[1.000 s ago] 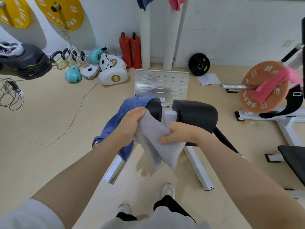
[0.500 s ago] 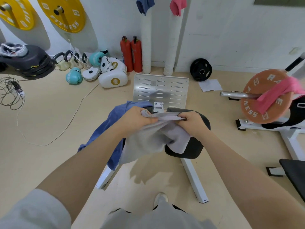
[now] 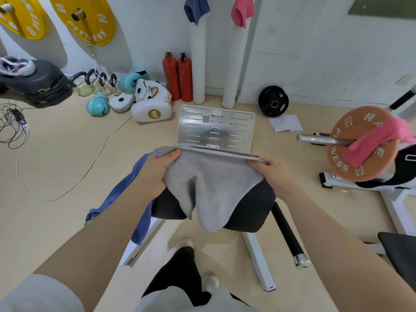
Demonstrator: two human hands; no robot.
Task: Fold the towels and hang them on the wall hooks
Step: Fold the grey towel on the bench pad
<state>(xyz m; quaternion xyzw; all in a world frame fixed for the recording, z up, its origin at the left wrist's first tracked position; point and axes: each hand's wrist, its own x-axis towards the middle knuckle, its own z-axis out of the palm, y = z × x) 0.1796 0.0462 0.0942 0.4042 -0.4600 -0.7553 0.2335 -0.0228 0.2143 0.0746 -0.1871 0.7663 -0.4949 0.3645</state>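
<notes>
Two hands hold the grey towel [image 3: 211, 188] stretched in the air just above the black padded seat [image 3: 247, 212] of the gym machine: the left hand [image 3: 157, 170] has its grip clenched on the towel's left top corner, and the right hand [image 3: 270, 172] pinches the right top corner, so the upper edge runs taut and doubled between them while the rest sags toward the seat. The fold looks part done. To do it well, I would keep the top edge level and tight, match the layered corners before bringing the hands together, and let the hanging part fall straight instead of bunching. A blue towel [image 3: 126, 199] drapes over the seat's left side. Far beyond the seat, on the wall, a blue cloth [image 3: 197, 9] and a pink cloth [image 3: 242, 12] already hang.
</notes>
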